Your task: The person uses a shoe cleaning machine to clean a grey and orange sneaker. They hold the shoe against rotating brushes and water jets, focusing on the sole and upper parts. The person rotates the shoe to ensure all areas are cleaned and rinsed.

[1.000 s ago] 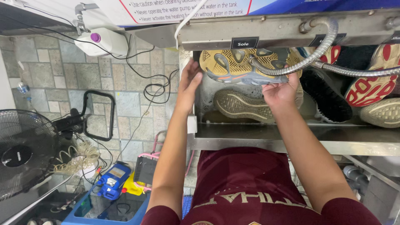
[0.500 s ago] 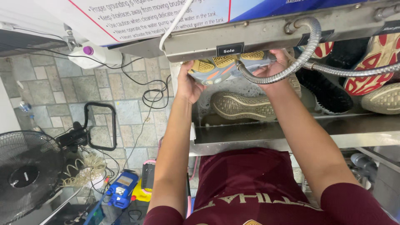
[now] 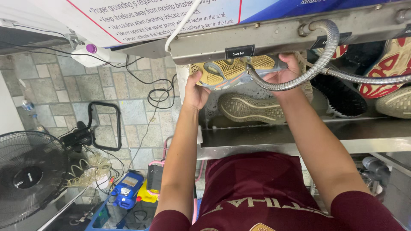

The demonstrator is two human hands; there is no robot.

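Label [image 3: 238,52]: small black rectangle, steel rim.
Shoe [image 3: 231,70]: yellow ridged sole up.
Left hand [image 3: 196,92]: grip closed on toe end.
Right hand [image 3: 286,72]: grip closed on heel end.
Hose [image 3: 319,64]: ribbed metal, curved.

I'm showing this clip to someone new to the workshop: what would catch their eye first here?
Most likely the shoe with the yellow and grey sole turned up, held at each end by the left hand and the right hand over the steel wash trough. Next, the flexible metal hose curving across it at upper right, and the black fan at lower left.
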